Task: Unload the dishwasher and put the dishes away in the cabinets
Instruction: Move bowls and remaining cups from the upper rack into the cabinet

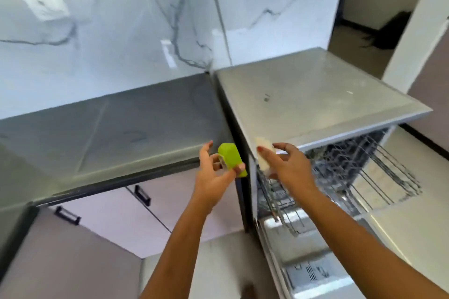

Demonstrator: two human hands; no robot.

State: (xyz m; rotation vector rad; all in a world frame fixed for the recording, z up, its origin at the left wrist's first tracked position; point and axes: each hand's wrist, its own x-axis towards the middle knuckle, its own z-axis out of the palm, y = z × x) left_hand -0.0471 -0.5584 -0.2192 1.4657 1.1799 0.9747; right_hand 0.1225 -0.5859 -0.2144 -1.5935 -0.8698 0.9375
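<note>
My left hand [213,177] grips a small lime-green cup [230,159], held in front of the grey countertop's edge. My right hand [285,165] holds a pale cream item [263,153], blurred so I cannot tell what it is, just above the left side of the dishwasher [315,94]. The dishwasher stands open, its door [315,262] folded down and its upper wire rack [364,172] pulled out. I see no dishes in the visible part of that rack.
A grey countertop [109,133] runs left of the dishwasher, with pale cabinet doors [116,221] and black handles [142,195] under it. A marble-patterned wall [109,31] backs the counter. A doorway [371,7] opens at the upper right.
</note>
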